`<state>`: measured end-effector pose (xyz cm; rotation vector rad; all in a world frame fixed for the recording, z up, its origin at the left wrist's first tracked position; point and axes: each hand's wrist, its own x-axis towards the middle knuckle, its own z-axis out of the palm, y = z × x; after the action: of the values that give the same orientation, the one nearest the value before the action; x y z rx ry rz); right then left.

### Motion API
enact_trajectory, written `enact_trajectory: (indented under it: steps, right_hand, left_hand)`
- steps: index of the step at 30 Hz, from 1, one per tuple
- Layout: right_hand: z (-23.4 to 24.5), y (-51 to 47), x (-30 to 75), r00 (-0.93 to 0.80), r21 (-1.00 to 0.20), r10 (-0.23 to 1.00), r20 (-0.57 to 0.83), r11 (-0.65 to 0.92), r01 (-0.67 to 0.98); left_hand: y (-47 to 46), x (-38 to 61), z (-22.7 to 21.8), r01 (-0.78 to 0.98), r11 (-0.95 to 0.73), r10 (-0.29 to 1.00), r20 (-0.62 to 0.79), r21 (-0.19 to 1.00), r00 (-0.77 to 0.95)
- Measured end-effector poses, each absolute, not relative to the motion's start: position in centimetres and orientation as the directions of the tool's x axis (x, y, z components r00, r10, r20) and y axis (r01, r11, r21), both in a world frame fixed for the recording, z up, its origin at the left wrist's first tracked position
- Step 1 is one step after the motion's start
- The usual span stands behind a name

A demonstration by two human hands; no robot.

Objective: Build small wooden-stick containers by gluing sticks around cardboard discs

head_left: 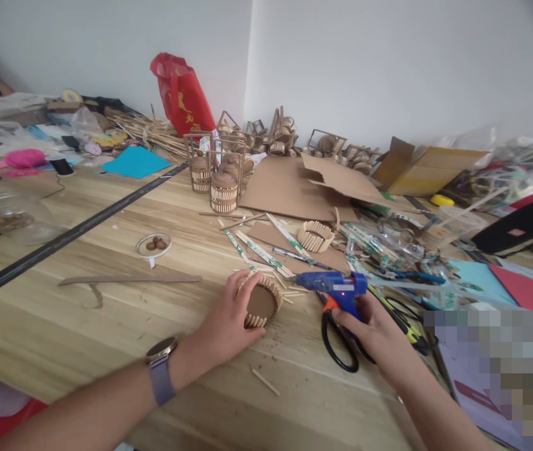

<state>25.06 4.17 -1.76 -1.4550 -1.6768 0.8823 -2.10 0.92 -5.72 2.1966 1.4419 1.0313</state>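
Observation:
My left hand (pixel 233 313), with a watch on its wrist, is closed around the near-left side of a round cardboard base (pixel 262 304) edged with short wooden sticks. The base rests on the table, and my fingers hide part of its rim. In my right hand (pixel 372 322) is a blue glue gun (pixel 336 285) with an orange trigger; a small red light glows on its side. Its nozzle points left, just beyond the base's right edge. Black-handled scissors (pixel 341 347) lie below the gun. A loose stick (pixel 265 381) lies nearer to me.
Behind the base are a second stick ring (pixel 315 237), green-printed strips (pixel 266 254) and a pen (pixel 301 255). Finished stick baskets (pixel 223 191) stand farther back beside cardboard sheets (pixel 289 185). A ring with brown beads (pixel 153 245) lies left. A person sits at far left.

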Motion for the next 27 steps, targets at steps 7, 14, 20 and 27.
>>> enact_trajectory:
  steps: [7,14,20,27]
  right_hand:
    - [-0.7,2.9,24.7,-0.308,-0.863,0.948,-0.086,0.084,0.499]
    - [-1.1,2.7,24.1,-0.538,-0.777,0.842,-0.033,0.317,0.544]
    - [-1.4,2.4,23.7,-0.544,-0.758,0.838,-0.040,0.330,0.563]
    - [-1.3,1.8,22.9,-0.607,-0.680,0.794,0.046,0.470,0.563]
  left_hand:
    - [1.0,-2.2,-5.5,0.650,-0.451,0.886,0.398,0.612,0.239]
    - [1.1,-2.3,-5.4,0.668,-0.460,0.879,0.404,0.585,0.252]
    - [1.1,-2.3,-5.5,0.663,-0.446,0.887,0.396,0.601,0.238]
    - [1.2,-2.3,-5.5,0.663,-0.451,0.885,0.399,0.598,0.242]
